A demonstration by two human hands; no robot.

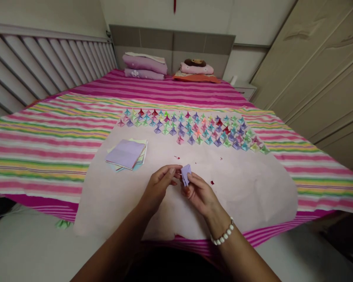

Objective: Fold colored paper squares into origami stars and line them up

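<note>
My left hand (160,184) and my right hand (200,194) meet over a pale pink sheet (247,188) laid on the bed. Both pinch a small folded piece of lilac paper (186,173) between their fingertips. A white bead bracelet (222,235) circles my right wrist. To the left lies a stack of coloured square papers (126,154) with a lilac sheet on top. Beyond my hands, several small folded paper shapes (194,129) in many colours stand in rows.
The bed carries a striped pink, green and yellow cover (47,137). Folded purple bedding (144,64) and a pink pillow (196,69) sit at the headboard. A wardrobe (320,78) stands at right, a slatted rail (32,66) at left. Tiny red paper scraps (212,182) dot the sheet.
</note>
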